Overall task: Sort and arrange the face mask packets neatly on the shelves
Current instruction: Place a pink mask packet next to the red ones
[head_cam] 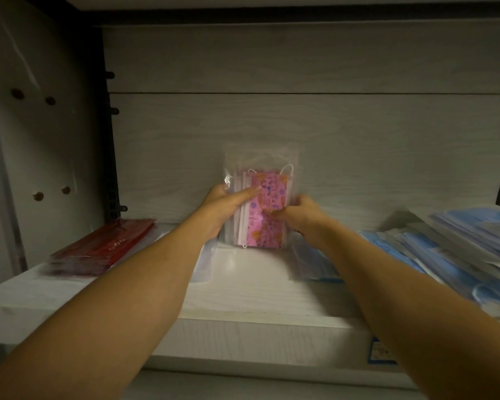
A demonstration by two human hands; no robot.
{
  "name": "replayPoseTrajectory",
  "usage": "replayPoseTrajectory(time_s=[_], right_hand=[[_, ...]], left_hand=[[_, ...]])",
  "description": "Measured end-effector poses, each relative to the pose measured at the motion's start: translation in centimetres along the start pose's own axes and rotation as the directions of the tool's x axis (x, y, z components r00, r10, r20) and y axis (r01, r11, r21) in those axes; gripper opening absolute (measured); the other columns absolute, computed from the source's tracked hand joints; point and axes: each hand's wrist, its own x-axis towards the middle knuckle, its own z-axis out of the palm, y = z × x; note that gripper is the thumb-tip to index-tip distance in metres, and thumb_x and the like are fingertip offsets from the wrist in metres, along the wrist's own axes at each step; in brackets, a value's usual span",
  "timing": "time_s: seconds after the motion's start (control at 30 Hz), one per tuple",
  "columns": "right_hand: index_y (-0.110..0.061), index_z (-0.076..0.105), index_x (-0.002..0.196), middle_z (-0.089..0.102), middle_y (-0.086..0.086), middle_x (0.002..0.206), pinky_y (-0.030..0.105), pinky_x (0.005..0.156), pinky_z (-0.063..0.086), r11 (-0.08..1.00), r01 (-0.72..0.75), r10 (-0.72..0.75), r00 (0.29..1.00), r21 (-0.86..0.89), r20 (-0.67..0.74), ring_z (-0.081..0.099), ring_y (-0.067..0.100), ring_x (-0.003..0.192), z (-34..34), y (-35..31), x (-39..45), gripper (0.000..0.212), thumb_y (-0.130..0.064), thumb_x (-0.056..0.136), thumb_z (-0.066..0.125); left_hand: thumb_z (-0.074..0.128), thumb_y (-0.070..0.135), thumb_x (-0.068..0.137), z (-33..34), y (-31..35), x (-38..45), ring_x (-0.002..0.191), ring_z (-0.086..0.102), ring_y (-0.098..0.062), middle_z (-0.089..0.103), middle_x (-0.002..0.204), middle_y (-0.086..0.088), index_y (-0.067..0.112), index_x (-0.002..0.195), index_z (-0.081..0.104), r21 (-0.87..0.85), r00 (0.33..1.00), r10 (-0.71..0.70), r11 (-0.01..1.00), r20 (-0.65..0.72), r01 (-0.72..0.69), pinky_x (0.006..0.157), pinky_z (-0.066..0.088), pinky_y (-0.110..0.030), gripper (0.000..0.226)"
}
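A clear packet of pink patterned face masks [267, 197] stands upright against the back panel at the middle of the white shelf [243, 298]. My left hand [228, 203] grips its left edge, thumb across the front. My right hand [299, 215] pinches its right side lower down. Red mask packets [104, 246] lie flat at the shelf's left. Blue mask packets [459, 249] lie in a loose pile at the right.
A clear flat packet [205, 264] lies on the shelf under my left forearm. A dark slotted upright [111, 183] runs up the back left corner. A small blue label [381, 350] sits on the shelf's front edge.
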Motion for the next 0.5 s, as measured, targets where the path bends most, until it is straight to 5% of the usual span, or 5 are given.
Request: replayPoseTrajectory(time_s=[0.07,0.17,0.23,0.37,0.5], right_hand=[[-0.007,0.06,0.105,0.071,0.01,0.105,0.037,0.072,0.06,1.0,0.01,-0.01,1.0,0.003,-0.013,0.07,0.023,0.087,0.0,0.1,0.2,0.034,-0.006,0.08,0.083],[-0.018,0.059,0.086,0.07,0.004,0.091,0.032,0.067,0.057,0.999,0.039,-0.039,0.999,0.011,-0.026,0.067,0.015,0.076,0.0,-0.1,0.0,0.026,-0.004,0.082,0.081],[-0.012,0.065,0.095,0.072,0.008,0.098,0.031,0.066,0.057,0.999,0.034,-0.034,0.999,0.014,-0.022,0.069,0.017,0.079,0.0,-0.1,0.0,0.022,-0.004,0.081,0.081],[-0.009,0.061,0.123,0.071,0.005,0.11,0.03,0.072,0.049,0.999,0.031,-0.03,1.0,-0.017,0.005,0.067,0.02,0.099,-0.3,-0.8,-0.2,0.051,-0.015,0.078,0.084],[-0.009,0.064,0.115,0.071,0.009,0.11,0.033,0.075,0.049,0.996,0.085,-0.085,0.995,-0.002,-0.055,0.066,0.026,0.101,-0.9,-1.2,-0.2,0.036,-0.011,0.083,0.078]], left_hand=[[0.076,0.012,0.085,0.0,0.2,0.3,0.078,0.075,-0.023,0.077,0.079,-0.004,0.012,0.092,0.073,-0.025,0.998,0.008,1.0,-0.061,-0.01,0.073,0.058,-0.031,0.007],[0.071,0.002,0.086,0.0,0.7,0.2,0.068,0.073,-0.017,0.075,0.072,0.0,0.014,0.089,0.073,-0.036,0.995,0.053,0.998,-0.089,-0.056,0.07,0.056,-0.03,0.012],[0.073,0.004,0.083,0.0,0.9,0.1,0.069,0.073,-0.019,0.075,0.073,-0.002,0.013,0.089,0.073,-0.063,0.997,0.048,0.997,-0.065,-0.052,0.072,0.057,-0.033,0.011],[0.071,0.019,0.064,-0.5,1.4,0.2,0.081,0.072,-0.028,0.075,0.08,-0.007,0.011,0.089,0.074,-0.169,0.994,-0.008,0.986,-0.105,-0.01,0.086,0.057,-0.047,0.026],[0.064,0.017,0.064,-1.0,1.4,0.0,0.082,0.071,-0.028,0.075,0.081,-0.007,0.012,0.091,0.074,-0.098,0.996,-0.008,0.995,-0.094,-0.001,0.081,0.057,-0.042,0.03]])
